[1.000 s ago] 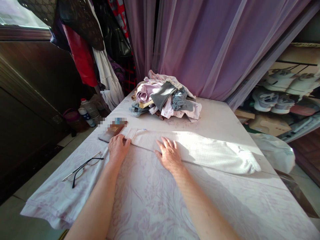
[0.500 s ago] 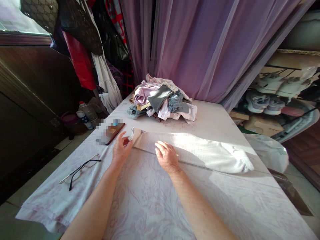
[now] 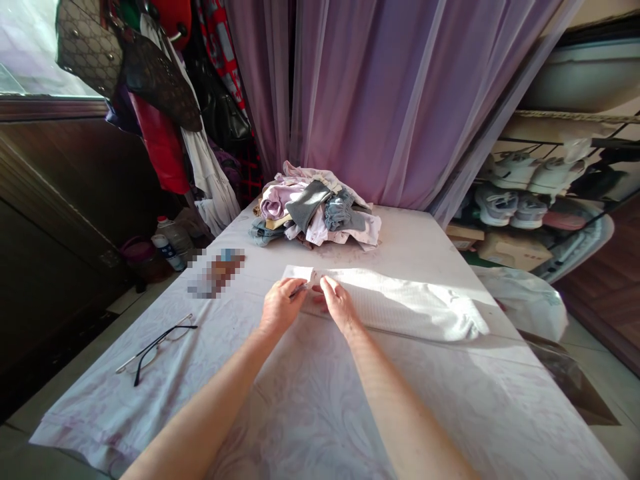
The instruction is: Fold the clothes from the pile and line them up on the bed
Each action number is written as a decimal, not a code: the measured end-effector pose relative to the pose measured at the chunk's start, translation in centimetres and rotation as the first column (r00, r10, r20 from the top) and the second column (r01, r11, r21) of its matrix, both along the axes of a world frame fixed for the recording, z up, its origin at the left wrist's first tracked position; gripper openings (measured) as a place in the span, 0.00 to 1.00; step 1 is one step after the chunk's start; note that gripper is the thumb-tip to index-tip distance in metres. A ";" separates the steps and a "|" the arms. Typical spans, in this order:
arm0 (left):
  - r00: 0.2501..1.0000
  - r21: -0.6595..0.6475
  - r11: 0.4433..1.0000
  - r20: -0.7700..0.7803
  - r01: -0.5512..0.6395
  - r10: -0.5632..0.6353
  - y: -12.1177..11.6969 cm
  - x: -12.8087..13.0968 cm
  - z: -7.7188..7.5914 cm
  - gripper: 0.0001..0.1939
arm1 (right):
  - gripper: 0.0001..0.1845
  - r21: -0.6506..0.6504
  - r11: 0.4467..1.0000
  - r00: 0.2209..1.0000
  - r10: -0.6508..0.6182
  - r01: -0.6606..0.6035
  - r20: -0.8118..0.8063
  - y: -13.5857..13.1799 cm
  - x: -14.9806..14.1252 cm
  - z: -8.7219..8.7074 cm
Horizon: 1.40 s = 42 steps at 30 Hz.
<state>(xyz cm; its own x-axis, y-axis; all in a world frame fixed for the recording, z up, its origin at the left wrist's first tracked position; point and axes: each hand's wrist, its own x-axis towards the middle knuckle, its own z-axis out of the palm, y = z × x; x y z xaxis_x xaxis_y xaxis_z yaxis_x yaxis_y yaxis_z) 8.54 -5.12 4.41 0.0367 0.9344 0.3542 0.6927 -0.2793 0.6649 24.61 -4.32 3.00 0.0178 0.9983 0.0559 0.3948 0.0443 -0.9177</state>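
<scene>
We have lilac floral-sheeted worktop (image 3: 320, 407), white waffle cloth (image 3: 400, 300) lying on it; left hand (image 3: 281, 308), right hand (image 3: 339, 304) seem pinched on its near edge, hiding it. Clothes pile (image 3: 315, 213) beyond; pixelated object (image 3: 216, 273) unreadable; sheer purple curtain (image 3: 370, 100) behind.

Left hand (image 3: 281, 308), right hand (image 3: 339, 304), just apart, both curled downward

table under lilac floral sheet (image 3: 90, 413) | heap of mixed clothes (image 3: 313, 213) at far end | white waffle-weave cloth (image 3: 405, 300) across the middle | thin-framed eyeglasses (image 3: 165, 338) near left edge | pixelated flat object (image 3: 217, 272) left of the cloth
</scene>
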 end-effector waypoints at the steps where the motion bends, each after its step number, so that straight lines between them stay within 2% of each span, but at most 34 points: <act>1: 1.000 -0.007 1.000 -0.022 0.020 -0.020 -0.1 0.9 0.0 0.10 | 0.33 -0.075 0.997 0.997 -0.020 0.014 -0.078 0.3 0.3 0.2; 3: 0.997 -0.031 0.998 -0.051 0.057 -0.059 -0.4 2.4 -0.2 0.11 | 0.34 -0.202 0.978 0.979 -0.084 0.045 -0.188 0.9 1.0 0.5; 4: 0.995 -0.048 0.996 -0.058 0.077 -0.080 -0.6 3.0 -0.3 0.11 | 0.35 -0.215 0.974 0.976 -0.109 0.067 -0.190 1.1 1.4 0.6; 7: 0.988 -0.042 0.989 -0.063 0.139 -0.142 -0.9 3.7 -0.6 0.11 | 0.32 -0.128 0.983 0.986 -0.144 0.133 -0.087 1.7 2.8 0.4; 10: 0.976 0.072 0.978 -0.116 0.193 -0.184 -0.6 3.1 -0.9 0.12 | 0.27 -0.017 0.974 0.970 -0.222 0.225 0.096 2.1 4.5 0.3; 12: 0.964 0.108 0.971 -0.184 0.214 -0.192 0.0 2.4 -1.2 0.16 | 0.27 0.001 0.963 0.940 -0.263 0.269 0.216 2.2 5.5 0.4; 17: 0.920 -0.038 0.977 -0.330 0.209 -0.210 1.0 1.7 -2.9 0.27 | 0.29 0.009 0.948 0.898 -0.304 0.318 0.318 1.9 7.2 0.0; 22: 0.897 -0.093 0.961 -0.345 0.259 -0.276 0.6 2.0 -3.5 0.30 | 0.29 0.139 0.931 0.863 -0.364 0.336 0.351 1.3 8.6 -1.5; 26: 0.924 -0.120 0.953 -0.237 0.279 -0.301 0.7 1.8 -3.2 0.28 | 0.28 0.292 0.892 0.832 -0.434 0.344 0.346 0.8 9.3 -2.6; 31: 0.988 -0.125 0.983 -0.057 0.137 -0.145 3.8 0.8 -2.4 0.24 | 0.26 0.395 0.844 0.823 -0.489 0.363 0.288 0.5 9.4 -3.4; 33: 0.987 -0.179 0.975 -0.065 0.135 -0.148 5.7 0.6 -1.8 0.23 | 0.26 0.412 0.835 0.832 -0.492 0.366 0.257 0.4 9.4 -3.5; 37: 0.949 -0.296 0.923 -0.123 0.245 -0.291 9.2 0.9 -0.4 0.22 | 0.27 0.426 0.818 0.827 -0.511 0.386 0.233 0.2 9.6 -3.5; 42: 0.826 -0.327 0.890 -0.364 0.319 -0.430 11.4 1.6 1.0 0.18 | 0.29 0.408 0.830 0.836 -0.498 0.381 0.232 0.2 9.5 -3.3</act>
<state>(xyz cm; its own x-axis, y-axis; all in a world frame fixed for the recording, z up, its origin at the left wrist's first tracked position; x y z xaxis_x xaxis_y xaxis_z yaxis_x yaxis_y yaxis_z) 10.18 6.29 5.41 0.4927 0.8701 -0.0098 0.7920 -0.4437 0.4194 34.14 -4.17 -0.34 0.3731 0.8052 0.4609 0.7101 0.0719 -0.7004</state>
